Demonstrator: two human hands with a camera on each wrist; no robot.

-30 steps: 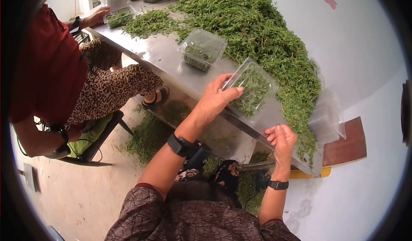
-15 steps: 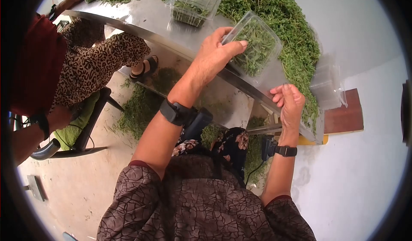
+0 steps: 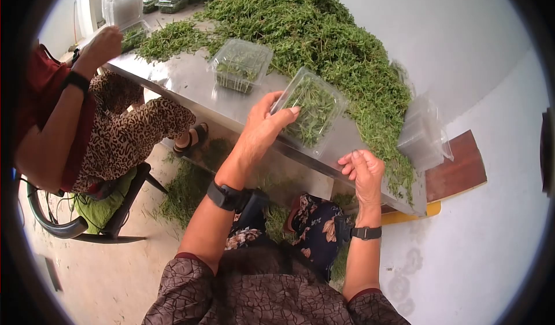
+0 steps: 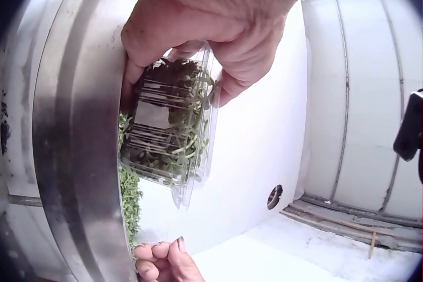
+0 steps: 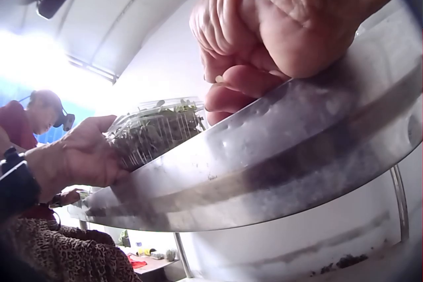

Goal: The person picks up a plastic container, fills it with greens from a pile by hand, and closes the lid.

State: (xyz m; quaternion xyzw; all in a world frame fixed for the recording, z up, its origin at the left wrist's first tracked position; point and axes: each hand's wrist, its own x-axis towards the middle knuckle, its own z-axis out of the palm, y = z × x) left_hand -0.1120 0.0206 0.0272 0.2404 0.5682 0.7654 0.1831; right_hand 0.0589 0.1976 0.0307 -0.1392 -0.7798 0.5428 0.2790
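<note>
My left hand (image 3: 263,125) grips one end of a clear plastic clamshell box (image 3: 312,111), thumb on top and fingers beneath. Leafy green sprigs (image 4: 192,143) fill this box, which is held tilted over the table's near edge. To its right, my right hand (image 3: 364,174) is raised by the same edge, its fingers curled in and the thumb against them. Nothing shows between those fingers in the left wrist view. Beyond my left hand, another clear box (image 3: 240,65) with greens stands on the metal table (image 3: 199,79).
A big heap of greens (image 3: 324,30) covers the table's far side. At the right end stand nested clear containers (image 3: 425,134) beside a reddish-brown board (image 3: 457,166). On the left sits another person (image 3: 52,134), near filled boxes (image 3: 173,4). Loose greens (image 3: 182,192) lie below the table.
The head view dips, then lifts again. My left hand keeps its grip on the box, and my right hand stays curled. At the left, the other person's hand has come up off their box.
</note>
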